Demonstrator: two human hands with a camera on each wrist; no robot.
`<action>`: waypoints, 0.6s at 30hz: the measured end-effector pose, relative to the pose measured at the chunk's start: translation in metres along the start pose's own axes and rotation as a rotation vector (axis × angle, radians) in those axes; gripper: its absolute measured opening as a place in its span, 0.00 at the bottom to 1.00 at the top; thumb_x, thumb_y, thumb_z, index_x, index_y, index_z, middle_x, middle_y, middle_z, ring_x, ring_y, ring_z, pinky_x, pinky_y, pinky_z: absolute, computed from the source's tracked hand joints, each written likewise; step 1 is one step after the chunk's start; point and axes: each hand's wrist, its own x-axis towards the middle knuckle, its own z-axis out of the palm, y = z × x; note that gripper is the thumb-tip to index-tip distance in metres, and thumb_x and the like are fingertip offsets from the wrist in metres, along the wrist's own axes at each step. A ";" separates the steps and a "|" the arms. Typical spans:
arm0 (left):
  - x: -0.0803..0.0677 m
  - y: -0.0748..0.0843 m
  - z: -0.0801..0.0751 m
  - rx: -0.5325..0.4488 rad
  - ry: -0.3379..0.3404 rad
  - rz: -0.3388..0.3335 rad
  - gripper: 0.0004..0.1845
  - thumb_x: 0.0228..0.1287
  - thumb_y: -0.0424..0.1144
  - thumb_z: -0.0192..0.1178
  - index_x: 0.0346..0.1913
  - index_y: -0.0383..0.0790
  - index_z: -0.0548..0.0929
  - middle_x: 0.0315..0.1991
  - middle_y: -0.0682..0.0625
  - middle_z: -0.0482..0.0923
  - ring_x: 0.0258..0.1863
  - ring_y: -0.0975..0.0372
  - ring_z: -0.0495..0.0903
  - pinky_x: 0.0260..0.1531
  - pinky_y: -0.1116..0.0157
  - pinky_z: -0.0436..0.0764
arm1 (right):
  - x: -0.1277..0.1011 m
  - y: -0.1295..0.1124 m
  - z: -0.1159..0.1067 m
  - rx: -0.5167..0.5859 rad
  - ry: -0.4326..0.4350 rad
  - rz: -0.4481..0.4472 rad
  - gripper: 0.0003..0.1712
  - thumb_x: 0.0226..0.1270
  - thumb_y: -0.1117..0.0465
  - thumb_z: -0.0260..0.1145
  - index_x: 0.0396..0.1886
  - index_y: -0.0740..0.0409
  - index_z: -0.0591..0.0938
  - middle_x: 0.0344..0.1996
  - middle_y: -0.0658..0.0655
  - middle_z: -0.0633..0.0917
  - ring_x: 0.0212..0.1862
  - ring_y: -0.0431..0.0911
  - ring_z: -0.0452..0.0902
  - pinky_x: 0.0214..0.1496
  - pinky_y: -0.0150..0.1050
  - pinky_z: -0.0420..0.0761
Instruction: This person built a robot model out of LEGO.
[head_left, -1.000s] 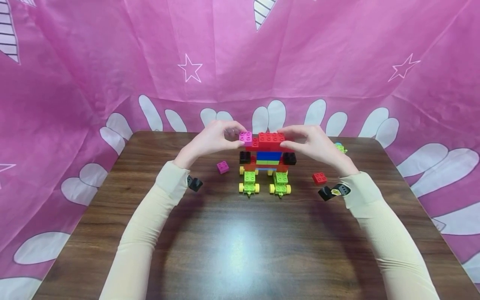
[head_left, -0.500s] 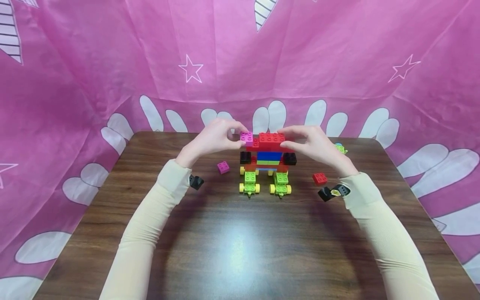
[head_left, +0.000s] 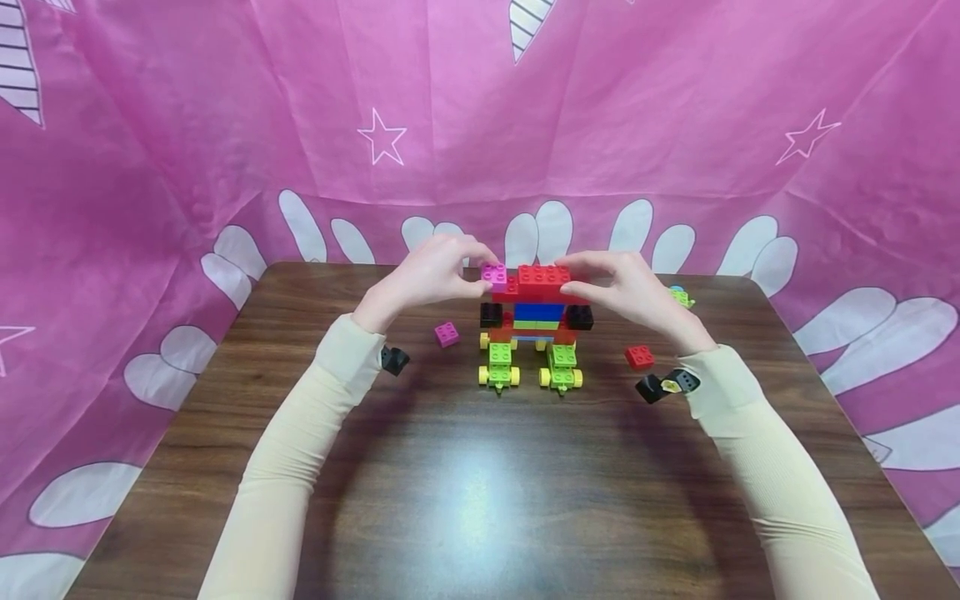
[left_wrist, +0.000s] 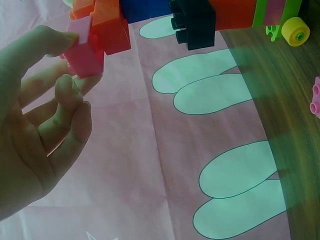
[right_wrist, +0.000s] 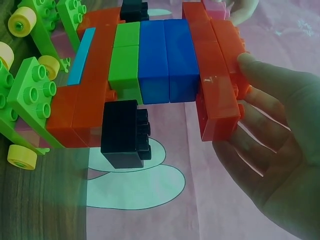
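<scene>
left hand (head_left: 426, 277) grip pinching pink brick (head_left: 492, 274) at the block figure's (head_left: 534, 321) top-left | right hand (head_left: 633, 293) grip clamping red top brick (head_left: 543, 279) | block figure standing mid-table (head_left: 465, 483) on green wheeled feet (head_left: 498, 368)

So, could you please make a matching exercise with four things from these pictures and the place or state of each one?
Things:
1. pink brick
2. top red brick
3. loose red brick
4. loose pink brick

Places or states:
A. lies on the table right of the model
B. pinched by the left hand
C. lies on the table left of the model
D. held by the right hand

Pairs: 1-B, 2-D, 3-A, 4-C
</scene>
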 end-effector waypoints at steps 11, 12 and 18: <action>0.001 -0.002 0.001 -0.070 -0.015 0.008 0.14 0.58 0.40 0.65 0.48 0.41 0.87 0.36 0.48 0.85 0.37 0.58 0.80 0.43 0.63 0.80 | 0.001 0.001 0.001 -0.010 0.002 -0.001 0.24 0.65 0.49 0.70 0.60 0.44 0.82 0.55 0.50 0.87 0.57 0.46 0.82 0.61 0.50 0.81; 0.001 -0.002 0.002 -0.086 -0.016 0.006 0.14 0.58 0.39 0.65 0.47 0.40 0.86 0.38 0.47 0.86 0.39 0.57 0.81 0.46 0.61 0.81 | 0.001 0.002 0.001 -0.013 0.003 -0.001 0.23 0.65 0.49 0.70 0.60 0.44 0.82 0.55 0.50 0.87 0.57 0.45 0.82 0.61 0.50 0.81; 0.001 -0.002 0.004 -0.147 -0.020 -0.027 0.16 0.58 0.39 0.66 0.48 0.37 0.85 0.43 0.45 0.88 0.46 0.56 0.85 0.53 0.59 0.83 | 0.000 0.001 0.001 0.000 0.011 -0.003 0.23 0.64 0.50 0.71 0.59 0.44 0.83 0.54 0.51 0.87 0.56 0.47 0.82 0.61 0.51 0.81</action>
